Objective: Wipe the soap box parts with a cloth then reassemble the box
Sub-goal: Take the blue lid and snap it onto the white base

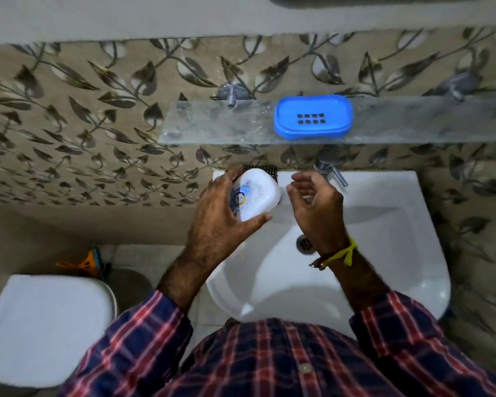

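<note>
A blue soap box base [312,116] with a grid of drain holes sits on the glass shelf [212,121] above the sink. My left hand [221,216] grips a white translucent soap box lid [259,193] with a round label, over the sink's back left corner. A dark checked cloth [272,169] peeks out behind the lid on the sink rim. My right hand [315,204] hovers beside the lid, fingers curled and apart, holding nothing.
The white sink [384,253] lies below my hands, its drain [305,243] in the middle. A chrome tap [331,170] sticks out at the back. A white toilet lid [40,325] is at lower left, with an orange brush [80,263] behind it.
</note>
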`<action>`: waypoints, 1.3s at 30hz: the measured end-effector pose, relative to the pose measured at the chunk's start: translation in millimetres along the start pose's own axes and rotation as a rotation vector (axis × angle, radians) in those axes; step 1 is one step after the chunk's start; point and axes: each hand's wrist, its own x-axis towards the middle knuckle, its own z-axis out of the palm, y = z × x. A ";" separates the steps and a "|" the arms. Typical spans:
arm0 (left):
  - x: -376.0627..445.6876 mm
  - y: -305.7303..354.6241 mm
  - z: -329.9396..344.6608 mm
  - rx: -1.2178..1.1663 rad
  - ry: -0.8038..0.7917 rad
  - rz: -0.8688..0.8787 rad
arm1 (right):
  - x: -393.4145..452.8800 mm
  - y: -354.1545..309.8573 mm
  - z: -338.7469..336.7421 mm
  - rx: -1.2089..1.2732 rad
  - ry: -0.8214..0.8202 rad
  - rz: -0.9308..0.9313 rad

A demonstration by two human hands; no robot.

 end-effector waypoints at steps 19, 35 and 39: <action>39.6 69.8 -27.8 -0.055 0.187 0.240 | 111.8 -47.8 -97.5 -0.424 -0.327 -0.190; 55.7 102.3 -48.0 -0.632 0.107 0.110 | 65.1 -72.2 -106.7 0.572 -0.097 -0.127; 47.9 103.4 -34.1 -0.612 0.036 0.094 | 44.6 -81.1 -105.3 0.756 -0.202 -0.026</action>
